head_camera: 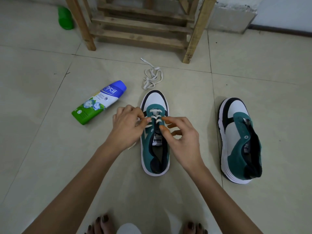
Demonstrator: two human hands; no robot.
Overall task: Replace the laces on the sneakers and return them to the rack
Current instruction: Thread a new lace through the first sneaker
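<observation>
Teal-and-white suede sneaker, partly threaded with white lace, stands mid-floor on pale tiles; matching sneaker at three o'clock, wooden slatted rack at twelve. Left grip pinches the lace; right grip curls there, hold unclear. Bare tile at eight.

Both bare forearms reach forward and meet over the half-laced sneaker. The left hand, at its left side, pinches the lace between thumb and forefinger. The right hand, at its right side, curls its fingers, forefinger tip by the eyelets; any grip is unclear.
</observation>
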